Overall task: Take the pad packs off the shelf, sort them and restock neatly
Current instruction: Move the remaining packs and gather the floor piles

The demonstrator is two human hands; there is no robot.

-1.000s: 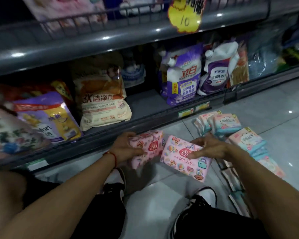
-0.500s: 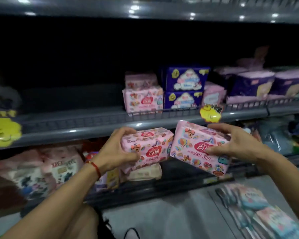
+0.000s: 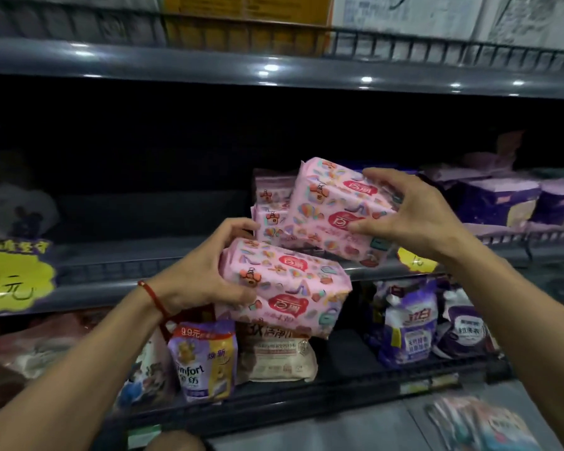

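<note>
A: Two pink pad packs are up at once, one in each hand. The right hand (image 3: 414, 219) has its fingers and thumb clamped round the upper pack (image 3: 336, 209), tilted, just in front of the pink stack (image 3: 269, 206) already on the middle shelf (image 3: 118, 288). The left hand (image 3: 202, 271) grips the lower pack (image 3: 287, 288) by its end, out in front of the shelf edge.

B: What worries you?

A: The upper pack is going in at a slant. I judge its corner could nudge the stack and tip it backwards or sideways into the purple packs (image 3: 498, 203).

B: And the left?

A: It holds soft, slippery wrap by one end only; the pack could sag and slip down towards the detergent bags (image 3: 205, 362) below.
</note>
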